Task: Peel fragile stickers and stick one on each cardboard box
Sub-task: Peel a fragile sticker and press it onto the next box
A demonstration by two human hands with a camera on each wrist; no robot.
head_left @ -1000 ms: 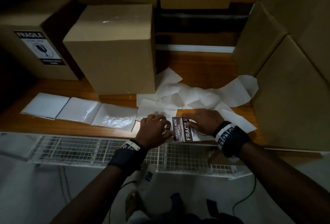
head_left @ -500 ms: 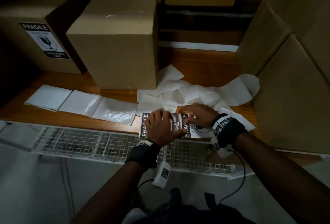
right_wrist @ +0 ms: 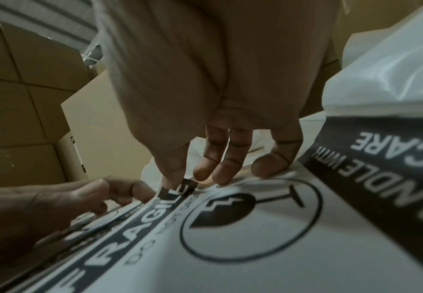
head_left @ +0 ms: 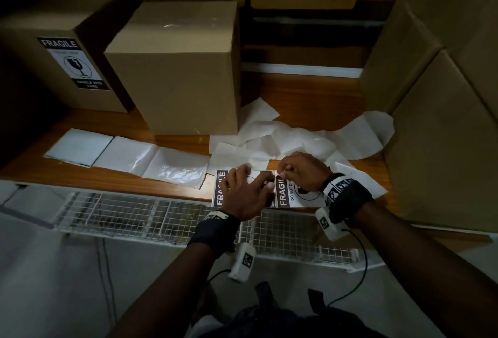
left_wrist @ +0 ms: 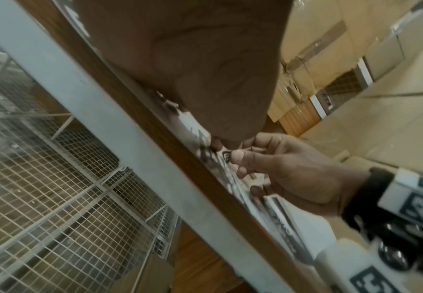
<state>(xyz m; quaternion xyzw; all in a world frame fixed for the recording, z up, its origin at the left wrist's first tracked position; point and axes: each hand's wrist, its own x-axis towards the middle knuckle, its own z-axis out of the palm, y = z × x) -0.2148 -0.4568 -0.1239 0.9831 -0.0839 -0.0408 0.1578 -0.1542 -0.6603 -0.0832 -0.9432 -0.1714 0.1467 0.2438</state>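
I am pinching the top corner of a sticker (right_wrist: 243, 234) between my right thumb and forefinger, my right hand (head_left: 303, 172) curled over it, and the dark corner by the last letter of its FRAGILE band is lifting off the backing. My other right fingers (right_wrist: 220, 168) are resting their tips on the sheet just beyond the pinch. Just to the left of that pinch, my left hand (head_left: 246, 193) is lying flat with fingers spread, pressing down the neighbouring sticker (head_left: 219, 188) on the same strip so the backing is not rising with the peel.

Both stickers are lying at the near edge of the wooden shelf (head_left: 301, 100), directly under my fingers. Beyond my fingertips, spent white backing paper (head_left: 296, 138) is lying crumpled and looping off to the right, and to the left of my left hand more empty backing (head_left: 129, 156) is lying flat; that tells me several stickers are already used.

Farther out, past my left fingers, one box (head_left: 43, 49) is already wearing its label (head_left: 72, 63). The box beside it (head_left: 183, 68), straight beyond my hands, is showing bare faces, as are the boxes to my right (head_left: 442, 135) and at the back, so I am judging that most of the job is left: finish this peel, stick it, and repeat.
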